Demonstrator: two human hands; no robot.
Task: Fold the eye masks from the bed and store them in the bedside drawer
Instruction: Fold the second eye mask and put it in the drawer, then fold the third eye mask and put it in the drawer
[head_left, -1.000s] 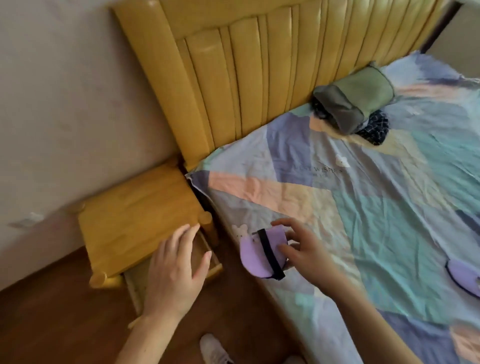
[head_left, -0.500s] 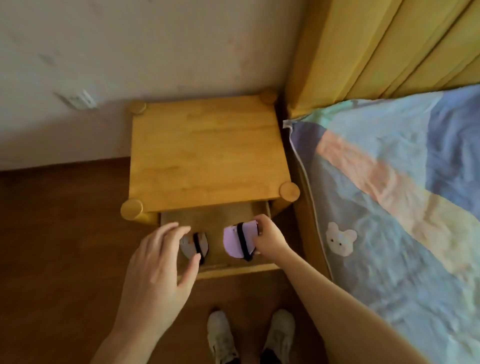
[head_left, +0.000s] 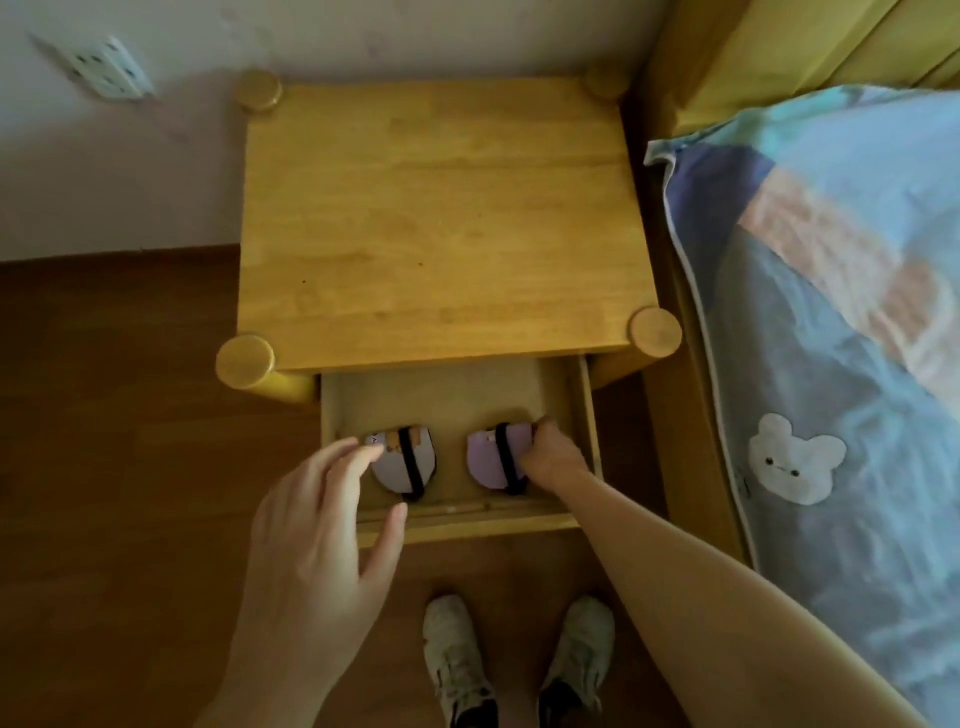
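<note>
Your right hand (head_left: 553, 457) is down inside the open wooden drawer (head_left: 589, 447) of the yellow wooden bedside cabinet (head_left: 441, 223), its fingers curled round the right edge of a folded lilac eye mask (head_left: 488, 460) with a black elastic strap across it. That mask sits in the right half of the drawer, near the front wall. Your left hand (head_left: 317, 535) hovers above the drawer's front left corner with the fingers spread and relaxed, holding nothing; its fingertips (head_left: 358, 449) overlap the left edge of a second folded eye mask, pale grey-white with a black strap (head_left: 408, 462), though you cannot tell from this angle whether they actually touch it. This second mask lies in the left half of the drawer, well apart from the lilac one.

Your cabinet's flat top carries four round post caps at its corners. To its right lies the bed, covered by a pastel patchwork sheet with a white bear motif (head_left: 831, 364), and a yellow padded headboard (head_left: 810, 47) rises behind it. A white wall socket (head_left: 106, 67) sits on the wall at upper left. Your two pale sneakers (head_left: 457, 660) stand on the brown wooden floor (head_left: 104, 467) just in front of the drawer.
</note>
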